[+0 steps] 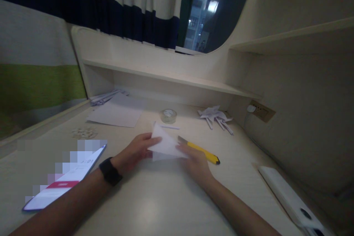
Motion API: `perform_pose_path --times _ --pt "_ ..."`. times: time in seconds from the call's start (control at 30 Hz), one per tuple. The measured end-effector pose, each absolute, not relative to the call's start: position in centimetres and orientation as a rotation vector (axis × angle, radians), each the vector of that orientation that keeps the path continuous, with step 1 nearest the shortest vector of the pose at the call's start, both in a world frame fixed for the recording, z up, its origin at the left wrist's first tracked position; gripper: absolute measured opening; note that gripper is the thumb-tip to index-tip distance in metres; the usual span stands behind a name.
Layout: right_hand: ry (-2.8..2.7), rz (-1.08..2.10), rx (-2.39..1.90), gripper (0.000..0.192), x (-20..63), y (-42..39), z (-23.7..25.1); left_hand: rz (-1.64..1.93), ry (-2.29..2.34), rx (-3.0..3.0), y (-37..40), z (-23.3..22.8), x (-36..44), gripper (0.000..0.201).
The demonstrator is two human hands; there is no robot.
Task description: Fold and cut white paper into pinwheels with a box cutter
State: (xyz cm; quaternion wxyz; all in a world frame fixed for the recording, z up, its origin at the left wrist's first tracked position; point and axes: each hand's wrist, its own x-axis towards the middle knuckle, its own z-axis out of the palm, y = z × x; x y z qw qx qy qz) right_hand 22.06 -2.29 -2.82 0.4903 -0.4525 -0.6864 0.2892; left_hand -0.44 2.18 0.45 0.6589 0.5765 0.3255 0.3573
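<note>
A folded white paper (165, 144), roughly triangular, lies on the pale desk (155, 199) in the middle of the head view. My left hand (135, 152), with a black watch on its wrist, pinches the paper's left edge. My right hand (195, 162) presses on the paper's right corner. A yellow utility knife (203, 151) lies on the desk just behind my right hand, not held.
A lit phone (65, 179) lies at the left. Farther back are white sheets (117, 112), a tape roll (169, 115), paper scraps (217, 117) and small bits (83, 132). A white device (287, 195) lies at the right, below a wall outlet (261, 110). A shelf runs along the back.
</note>
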Motion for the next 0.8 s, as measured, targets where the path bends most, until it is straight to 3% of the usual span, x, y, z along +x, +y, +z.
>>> perform_pose_path --times 0.2,0.4,0.5,0.6,0.73,0.8 --pt "-1.672 1.126 -0.977 0.08 23.3 -2.0 -1.7 0.981 0.828 1.495 3.0 0.2 -0.6 0.032" --pt "-1.458 1.273 -1.102 0.058 21.7 -0.9 -2.4 0.851 0.724 1.635 2.9 -0.8 0.4 0.038" --pt "-1.417 1.402 -1.053 0.052 20.2 -0.8 -2.2 0.904 0.694 1.65 2.5 -1.2 1.3 0.056" --pt "-1.266 1.321 -1.053 0.047 19.5 -0.8 -1.7 1.029 0.836 1.571 2.3 -1.3 1.7 0.074" --pt "-1.012 1.206 -1.005 0.051 19.9 -0.8 -2.1 0.866 0.894 1.605 2.3 -1.4 1.9 0.031" --pt "-0.944 1.229 -0.981 0.054 20.3 -0.9 -2.5 0.808 0.869 1.656 2.2 -1.6 2.0 0.027"
